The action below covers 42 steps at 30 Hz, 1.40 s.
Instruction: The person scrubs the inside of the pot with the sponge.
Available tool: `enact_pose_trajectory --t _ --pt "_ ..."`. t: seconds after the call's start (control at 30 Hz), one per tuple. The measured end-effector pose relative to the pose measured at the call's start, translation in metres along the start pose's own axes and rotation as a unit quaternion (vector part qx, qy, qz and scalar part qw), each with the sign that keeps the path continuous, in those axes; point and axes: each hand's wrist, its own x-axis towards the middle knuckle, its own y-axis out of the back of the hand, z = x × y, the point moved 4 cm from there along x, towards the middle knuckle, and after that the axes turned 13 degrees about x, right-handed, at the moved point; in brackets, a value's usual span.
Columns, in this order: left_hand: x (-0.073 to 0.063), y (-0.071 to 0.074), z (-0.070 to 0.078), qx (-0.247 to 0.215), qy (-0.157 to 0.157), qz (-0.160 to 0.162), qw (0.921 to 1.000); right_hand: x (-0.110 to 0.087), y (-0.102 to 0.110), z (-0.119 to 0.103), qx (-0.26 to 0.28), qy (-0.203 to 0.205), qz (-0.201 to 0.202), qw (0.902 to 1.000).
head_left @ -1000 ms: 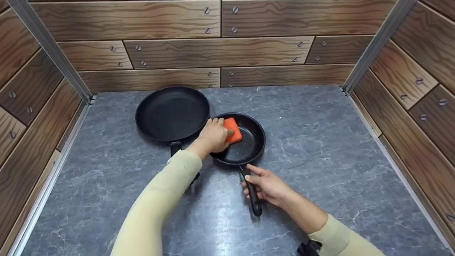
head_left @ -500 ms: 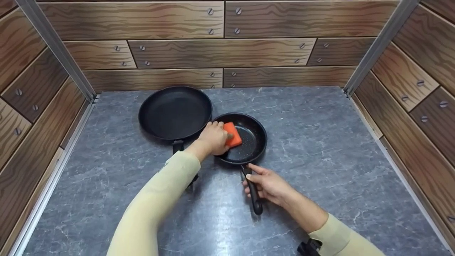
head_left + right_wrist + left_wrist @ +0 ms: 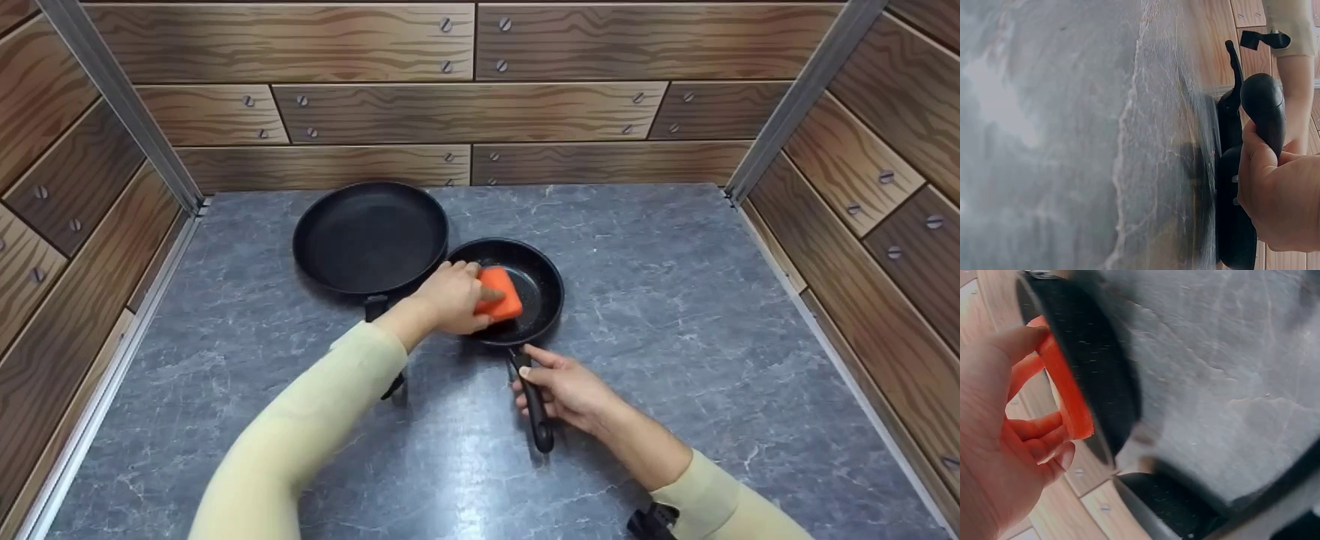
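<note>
An orange sponge (image 3: 501, 292) lies against the inside of the small black frying pan (image 3: 541, 300), toward its left part. My left hand (image 3: 453, 297) grips the sponge, fingers spread along it; the left wrist view shows the thumb and fingers on the edges of the sponge (image 3: 1067, 391). With my right hand (image 3: 564, 388) I hold the small pan's black handle (image 3: 538, 420), thumb on top and fingers beneath. In the right wrist view the handle's rounded end (image 3: 1261, 95) sticks out past the fingers.
A larger black frying pan (image 3: 371, 238) stands at the back left, close beside the small one, its handle partly hidden under my left forearm. Wood-patterned walls (image 3: 465, 112) enclose the grey marbled table (image 3: 660, 300) at the back and sides.
My left hand has moved the sponge slightly down and toward the right within the small pan, and the left forearm has swung left. The right hand stays on the handle.
</note>
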Motion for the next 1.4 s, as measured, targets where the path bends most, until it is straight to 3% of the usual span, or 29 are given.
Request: enact_pose_trajectory --t 0.3,0.5,0.7,1.07,1.4 --pt "-0.036 0.03 -0.01 -0.019 0.001 0.09 0.9958 0.001 0.0 -0.001 -0.002 0.0 0.006 1.0" --pt "-0.065 0.035 -0.028 -0.037 0.033 0.12 0.9916 0.002 0.0 0.0 0.001 -0.001 0.005 1.0" --pt "-0.097 0.035 -0.049 -0.039 0.059 0.188 0.9797 0.002 0.0 0.0 0.005 -0.004 0.004 1.0" --pt "-0.153 0.019 -0.078 -0.079 0.143 0.207 0.9646 0.001 0.001 0.0 0.012 -0.005 0.003 0.9999" --pt "-0.2 -0.015 -0.095 -0.098 0.209 0.212 0.9498 0.0 0.0 0.001 0.008 -0.002 0.0 1.0"
